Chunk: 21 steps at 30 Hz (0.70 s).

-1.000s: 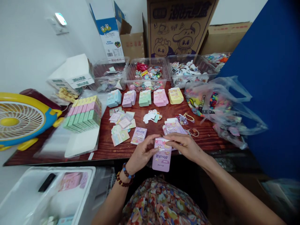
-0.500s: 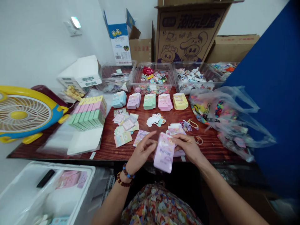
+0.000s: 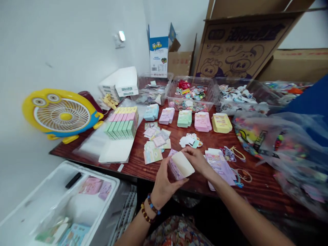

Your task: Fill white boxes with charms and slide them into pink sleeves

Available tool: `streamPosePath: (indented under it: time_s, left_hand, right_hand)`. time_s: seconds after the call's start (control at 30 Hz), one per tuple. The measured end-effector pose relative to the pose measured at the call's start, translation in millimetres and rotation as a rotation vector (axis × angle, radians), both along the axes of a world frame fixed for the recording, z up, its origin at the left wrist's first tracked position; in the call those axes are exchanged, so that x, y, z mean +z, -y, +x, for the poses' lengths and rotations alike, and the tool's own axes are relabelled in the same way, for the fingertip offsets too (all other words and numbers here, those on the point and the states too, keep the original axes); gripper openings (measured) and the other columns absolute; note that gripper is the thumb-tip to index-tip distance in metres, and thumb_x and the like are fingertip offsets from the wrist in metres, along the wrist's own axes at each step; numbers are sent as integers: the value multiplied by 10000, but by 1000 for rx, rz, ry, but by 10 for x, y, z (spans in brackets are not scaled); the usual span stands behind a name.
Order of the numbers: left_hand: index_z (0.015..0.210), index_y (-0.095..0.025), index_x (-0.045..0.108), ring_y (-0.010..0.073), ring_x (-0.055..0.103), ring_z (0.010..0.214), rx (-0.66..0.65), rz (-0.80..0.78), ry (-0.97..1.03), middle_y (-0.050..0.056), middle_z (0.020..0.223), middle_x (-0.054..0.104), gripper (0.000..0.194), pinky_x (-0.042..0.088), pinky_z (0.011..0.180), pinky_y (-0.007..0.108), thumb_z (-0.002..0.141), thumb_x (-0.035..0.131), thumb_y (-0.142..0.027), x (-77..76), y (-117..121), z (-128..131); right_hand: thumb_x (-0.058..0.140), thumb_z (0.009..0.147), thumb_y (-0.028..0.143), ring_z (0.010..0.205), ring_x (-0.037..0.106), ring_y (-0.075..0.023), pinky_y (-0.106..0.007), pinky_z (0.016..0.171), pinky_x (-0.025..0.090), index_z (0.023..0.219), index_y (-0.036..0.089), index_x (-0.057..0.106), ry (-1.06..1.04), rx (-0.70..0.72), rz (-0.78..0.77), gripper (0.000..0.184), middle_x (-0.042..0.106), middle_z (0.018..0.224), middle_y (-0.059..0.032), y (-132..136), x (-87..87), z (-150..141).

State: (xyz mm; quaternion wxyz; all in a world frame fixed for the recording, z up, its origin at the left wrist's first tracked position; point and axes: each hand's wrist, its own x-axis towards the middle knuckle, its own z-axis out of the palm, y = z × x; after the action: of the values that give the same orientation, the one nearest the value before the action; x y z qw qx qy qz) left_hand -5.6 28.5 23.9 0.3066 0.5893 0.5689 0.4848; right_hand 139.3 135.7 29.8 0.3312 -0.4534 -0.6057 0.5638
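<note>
My left hand cups a small pink cardboard box, whose open end shows a cream inside and faces up and to the right. My right hand pinches that open end with its fingertips. Just right of it, flat printed pink box blanks lie on the wooden table. Loose pastel cards and a small pile of die-cut stickers lie ahead of my hands. Several pastel box stacks stand in a row beyond them.
Transparent plastic tubs of stickers line the table's back. A stuffed plastic bag sits right, beside tangled cords. A yellow fan stands left. A white bin sits below the table's near left edge.
The view has swung left, shifting everything rightward. The pink box has turned from showing its printed face to showing its open end, and my left hand now cups it from below.
</note>
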Motion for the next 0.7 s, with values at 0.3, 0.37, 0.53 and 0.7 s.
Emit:
streamPosePath:
  time_s: [0.3, 0.37, 0.53, 0.7]
  left_hand:
    - [1332, -245, 418, 288, 517, 1238, 105, -101, -33, 99, 1319, 525, 685, 427, 1057, 461, 753, 773, -337, -29, 207, -330]
    - [1331, -244, 417, 287, 518, 1233, 141, -125, -24, 99, 1308, 524, 672, 434, 1050, 462, 764, 764, -341, -7, 216, -396]
    - [1318, -231, 436, 271, 508, 1240, 193, -134, -49, 91, 1293, 522, 662, 412, 1074, 448, 757, 773, -329, 22, 161, -495]
    - [1294, -205, 457, 277, 544, 1191, 244, -132, -124, 95, 1248, 561, 675, 427, 1048, 454, 725, 802, -322, 17, 31, -523]
  right_hand:
    - [816, 648, 347, 991, 601, -282, -323, 801, 431, 1182, 216, 623, 729, 382, 429, 583, 550, 1174, -109, -1008, 103, -1010]
    - [860, 576, 319, 947, 604, -268, -311, 777, 437, 1101, 183, 640, 705, 369, 406, 586, 563, 1117, -104, -1080, 58, -1063]
    - [727, 720, 270, 843, 606, -191, -274, 720, 461, 849, 164, 606, 518, 213, 370, 207, 615, 898, -44, -1086, 30, -921]
    - [454, 904, 404, 493, 549, -120, -241, 484, 459, 864, 178, 546, 220, 21, 236, 247, 556, 605, 23, -740, 342, -528]
